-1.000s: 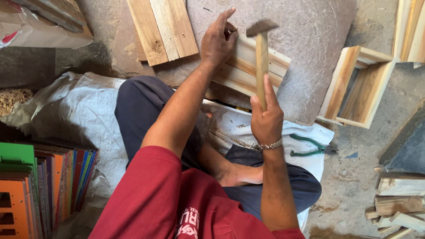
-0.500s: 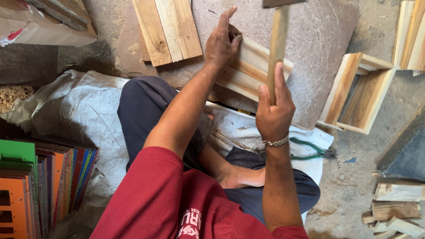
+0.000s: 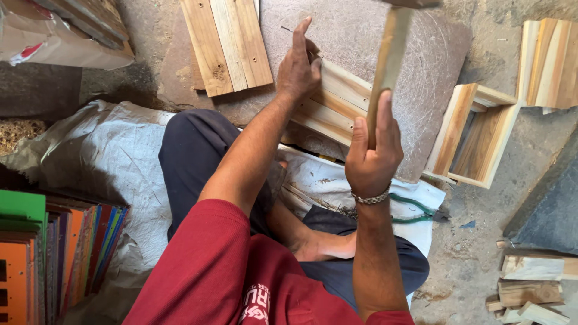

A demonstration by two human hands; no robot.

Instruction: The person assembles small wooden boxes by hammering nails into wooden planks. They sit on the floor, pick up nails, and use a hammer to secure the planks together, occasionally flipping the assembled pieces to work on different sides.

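Fingers [image 3: 385,123] of the right hand [image 3: 372,159] wrapped tight around the pale wooden hammer handle [image 3: 388,57], raised upright. Left hand [image 3: 299,69], fingers loosely curled, steadies a slatted pale wooden frame [image 3: 337,108] lying on the round grey stone slab [image 3: 433,54] on the floor.

right hand [image 3: 373,157] gripping raised hammer [image 3: 388,57], left hand [image 3: 298,67] steadying wooden frame [image 3: 337,102]

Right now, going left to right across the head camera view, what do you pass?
Coloured boards → grey sack cloth → plank panel → left hand on wooden slats → right hand gripping hammer → open wooden box → wood offcuts.
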